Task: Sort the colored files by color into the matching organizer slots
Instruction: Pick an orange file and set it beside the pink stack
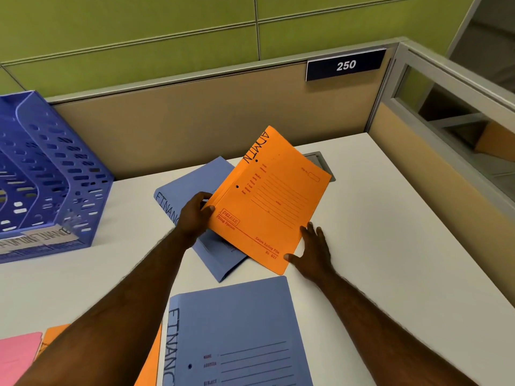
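Two bare arms reach in from the bottom. No sleeves cover them. The left hand (195, 215) and right hand (313, 253) wear no gloves, rings or watches.

Bright, even light falls from above on the white worktop (390, 246), and the orange file (267, 201) near its middle casts only a soft, short shadow on the worktop beneath its lower edge. To the left of that file the blue organizer (55, 174) and its paper labels (41, 238) are smeared with motion blur. Wide-angle distortion bends the partition rail (223, 69) behind the file, and no glare shows.
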